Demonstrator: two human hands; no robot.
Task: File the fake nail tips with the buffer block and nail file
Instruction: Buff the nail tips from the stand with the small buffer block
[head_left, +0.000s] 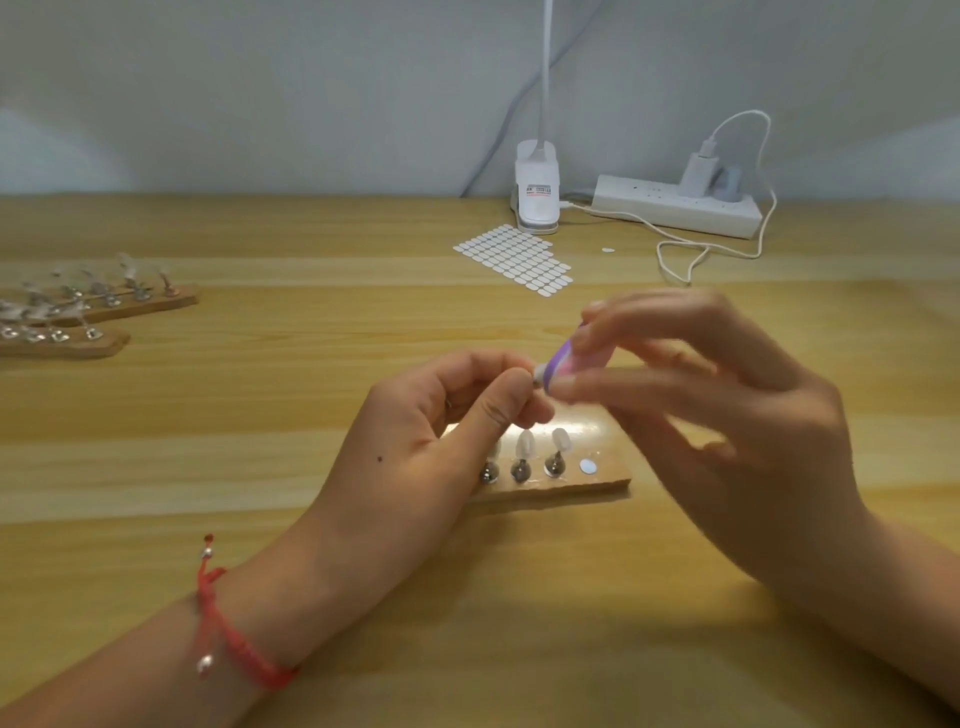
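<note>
My left hand (457, 410) pinches a small nail tip (540, 372) between thumb and fingers; most of the tip is hidden by them. My right hand (717, 410), blurred, grips a pink and purple buffer block (574, 358) whose end touches that tip. Below both hands lies a wooden holder board (597, 486) with clear nail tips (525, 444) standing on metal stands, plus one bare white sticker dot (587, 466). No nail file shows.
Two more wooden boards with several nail tips (88, 306) lie at the far left. A sheet of white sticker dots (519, 257), a clip lamp base (537, 192), a power strip (675, 205) and a white cable (691, 254) sit at the back.
</note>
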